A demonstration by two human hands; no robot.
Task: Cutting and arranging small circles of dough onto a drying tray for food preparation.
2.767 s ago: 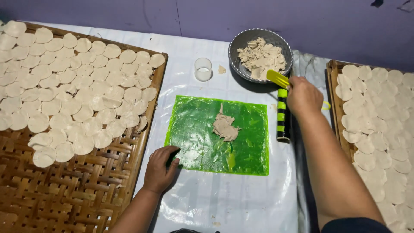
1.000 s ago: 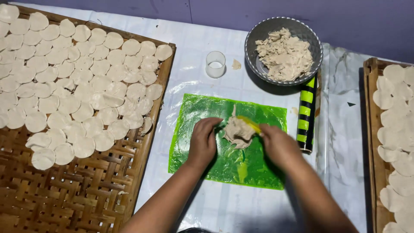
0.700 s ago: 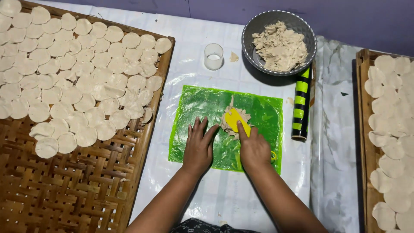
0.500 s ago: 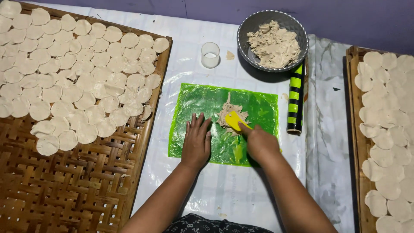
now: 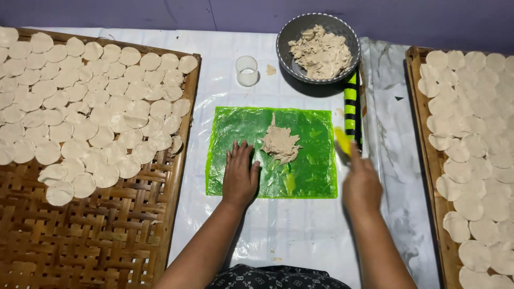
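My left hand [image 5: 240, 172] lies flat, fingers apart, on the lower left part of a green plastic sheet [image 5: 310, 171]. A flattened lump of beige dough [image 5: 280, 143] sits on the sheet just right of that hand. My right hand [image 5: 362, 182] is blurred at the sheet's right edge and grips a small yellow scraper [image 5: 342, 141]. Beside it lies a green and black striped rolling pin [image 5: 351, 109]. A grey metal bowl of dough pieces [image 5: 319, 49] stands behind the sheet.
A woven bamboo tray [image 5: 80, 230] at left carries several round dough discs [image 5: 91, 112]. Another tray [image 5: 423, 160] at right holds more discs. A small clear cup [image 5: 247, 70] stands on the white plastic table cover [image 5: 284, 230] left of the bowl.
My right hand has moved with the yellow scraper from the dough lump to the sheet's right edge. The left hand stayed flat on the sheet. The camera view shifted a little.
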